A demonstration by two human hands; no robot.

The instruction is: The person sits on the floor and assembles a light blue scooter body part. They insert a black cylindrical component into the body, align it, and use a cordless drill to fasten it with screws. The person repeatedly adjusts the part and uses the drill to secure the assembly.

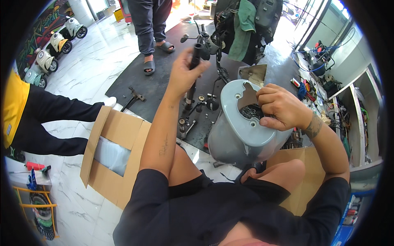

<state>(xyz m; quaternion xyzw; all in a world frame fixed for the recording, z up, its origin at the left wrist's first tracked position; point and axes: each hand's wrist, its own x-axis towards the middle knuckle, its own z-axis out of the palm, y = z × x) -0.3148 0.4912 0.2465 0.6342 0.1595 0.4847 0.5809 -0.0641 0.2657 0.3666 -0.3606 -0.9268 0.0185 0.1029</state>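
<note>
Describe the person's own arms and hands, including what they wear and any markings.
Both the left hand and right hand are ungloved. Short dark sleeves leave the forearms bare. A thin, script-like tattoo marks the left forearm; a denser, dark patterned tattoo sits near the right wrist.

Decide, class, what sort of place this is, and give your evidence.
Probably a scooter repair workshop: scooters stand in a row at the upper left, a metal part lies on a dark mat, and the right hand grips a grey-blue shell.
</note>
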